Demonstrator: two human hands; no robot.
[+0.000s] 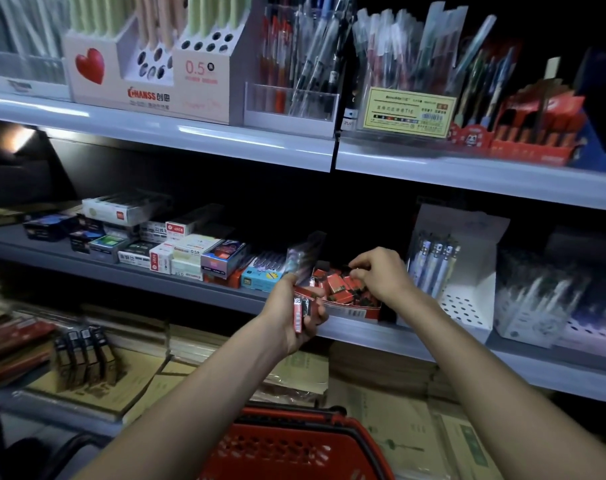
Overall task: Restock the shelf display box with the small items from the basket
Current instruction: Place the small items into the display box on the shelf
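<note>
Below the left hand, the red perforated plastic basket looks matt. By the right hand, small red packets look like glossy printed card; the grey metal shelf edge beneath it is smooth, softly shiny

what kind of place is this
Most likely a stationery shop aisle: grey metal shelves carry white cardboard pen display stands, a yellow barcoded price label faces out, and a red plastic shopping basket sits below.
</note>
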